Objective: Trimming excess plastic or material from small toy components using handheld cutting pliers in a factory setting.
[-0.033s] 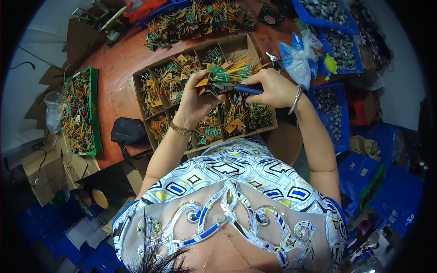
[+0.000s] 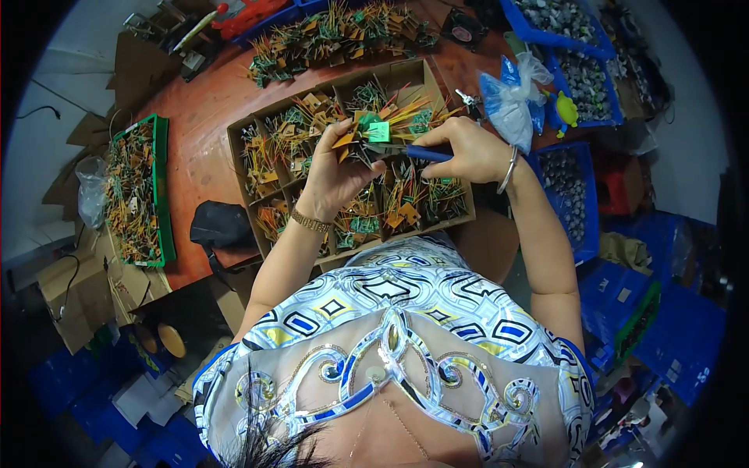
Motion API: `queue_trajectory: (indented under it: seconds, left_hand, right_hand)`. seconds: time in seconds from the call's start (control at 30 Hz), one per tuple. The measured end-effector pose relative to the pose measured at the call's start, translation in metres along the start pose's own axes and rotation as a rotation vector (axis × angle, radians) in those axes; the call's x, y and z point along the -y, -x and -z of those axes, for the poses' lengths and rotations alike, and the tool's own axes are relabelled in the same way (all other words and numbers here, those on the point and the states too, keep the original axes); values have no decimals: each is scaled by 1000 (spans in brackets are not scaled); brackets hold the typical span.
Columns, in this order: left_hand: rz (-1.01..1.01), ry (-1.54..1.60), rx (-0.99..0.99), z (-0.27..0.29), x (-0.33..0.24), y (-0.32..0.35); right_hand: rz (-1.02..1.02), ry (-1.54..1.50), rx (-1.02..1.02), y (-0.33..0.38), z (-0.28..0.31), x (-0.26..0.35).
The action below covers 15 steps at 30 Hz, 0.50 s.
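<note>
My left hand (image 2: 335, 175) is shut on a bundle of small green circuit boards with yellow and orange wires (image 2: 373, 129), held just above a divided cardboard box (image 2: 234, 160). My right hand (image 2: 468, 148) grips a blue-handled hand tool (image 2: 427, 154). The tool's tip points left into the bundle, and what kind of tip it has is hidden. The box compartments hold several more such wired boards. A metal bangle sits on my right wrist and a gold watch band on my left.
A green tray (image 2: 164, 195) of wired boards lies at the left on the reddish table. A loose pile of boards (image 2: 335, 35) sits behind the box. Right of it are a clear plastic bag (image 2: 511, 97) and blue bins (image 2: 581, 78) of grey parts. A black bag (image 2: 222, 226) rests near the table edge.
</note>
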<state>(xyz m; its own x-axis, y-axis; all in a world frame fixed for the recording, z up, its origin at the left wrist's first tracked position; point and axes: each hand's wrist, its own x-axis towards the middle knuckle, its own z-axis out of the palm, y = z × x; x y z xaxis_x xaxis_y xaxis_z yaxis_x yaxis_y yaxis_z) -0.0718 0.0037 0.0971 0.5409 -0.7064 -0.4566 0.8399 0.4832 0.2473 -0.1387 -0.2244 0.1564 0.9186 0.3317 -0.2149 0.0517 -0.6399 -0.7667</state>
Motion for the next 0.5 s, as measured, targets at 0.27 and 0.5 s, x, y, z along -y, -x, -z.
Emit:
queue_trajectory:
  seconds: [0.27,0.5]
  left_hand:
    - [-4,77,35,0,3,-8]
    - [-43,99,-54,-8,8,-5]
  right_hand:
    - [124,-379,-629,-11,-47,29]
    - [345,121,-888,-36,-76,15]
